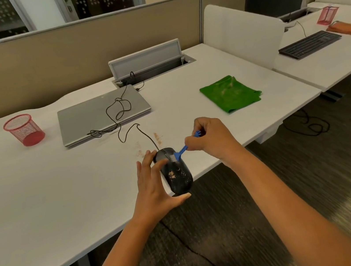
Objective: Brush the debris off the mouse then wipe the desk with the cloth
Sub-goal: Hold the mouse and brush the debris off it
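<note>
The first step is in hand: the black wired mouse (175,172) sits at the near edge of the white desk (42,201), its rear end reaching just past that edge; the left hand (155,183) grips it, fingers along its left side and thumb curled under its rear, which steadies it; the right hand (209,137) pinches the handle of a small blue brush (182,150), whose pale bristles touch the front of the mouse near the buttons. Tan specks lie on the middle of the mouse's back, so the brushing looks unfinished; more reddish-brown debris (158,138) is scattered on the desk just beyond the mouse, beside its black cable (121,118), which loops back over a closed grey laptop (101,112). The green cloth (230,93) lies flat and untouched on the desk, well apart to the right of the mouse; a red mesh pen cup (24,130) stands at the far left.

Judging from this, the next move calls for short strokes worked backwards over the speckled patch, with the left hand holding firm so the overhanging mouse does not tip off the edge; only then should the brush be put down and the cloth fetched for the wiping, which must cover the crumbs near the cable.
</note>
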A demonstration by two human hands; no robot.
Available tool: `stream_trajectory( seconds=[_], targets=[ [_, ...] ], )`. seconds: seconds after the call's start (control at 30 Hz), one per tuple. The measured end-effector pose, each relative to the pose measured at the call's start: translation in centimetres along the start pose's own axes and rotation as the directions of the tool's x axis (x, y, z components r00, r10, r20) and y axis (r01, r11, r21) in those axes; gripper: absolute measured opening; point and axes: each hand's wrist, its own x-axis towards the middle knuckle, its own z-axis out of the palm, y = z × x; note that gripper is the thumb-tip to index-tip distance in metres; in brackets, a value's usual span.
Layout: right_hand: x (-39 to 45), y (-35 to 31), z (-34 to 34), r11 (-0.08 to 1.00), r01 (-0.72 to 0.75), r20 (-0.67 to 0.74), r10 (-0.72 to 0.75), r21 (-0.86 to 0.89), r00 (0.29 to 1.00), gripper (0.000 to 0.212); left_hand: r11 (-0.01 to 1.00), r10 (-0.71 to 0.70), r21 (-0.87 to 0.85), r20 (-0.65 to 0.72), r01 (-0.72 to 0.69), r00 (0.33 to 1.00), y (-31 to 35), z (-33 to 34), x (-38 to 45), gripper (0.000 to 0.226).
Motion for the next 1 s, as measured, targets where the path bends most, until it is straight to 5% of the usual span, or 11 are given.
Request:
stream_trajectory(
  seconds=[0.23,0.8,1.0],
  targets=[
    [0.7,-0.1,-0.6,0.984,-0.045,0.008,0.044,0.174,0.999,0.032,1.0,-0.025,-0.015,-0.005,0.025,1.0,0.1,-0.1,-0.4,0.095],
    [0.8,-0.4,-0.4,0.989,-0.109,0.117,0.097,0.1,0.988,0.034,0.999,-0.01,-0.034,-0.015,0.01,1.0,0.2,-0.6,-0.4,0.092],
    [1.0,-0.8,-0.3,0.986,-0.058,0.032,0.054,0.156,0.998,0.028,1.0,-0.008,-0.022,-0.012,0.007,1.0,0.1,-0.5,-0.4,0.094]
  ],
)
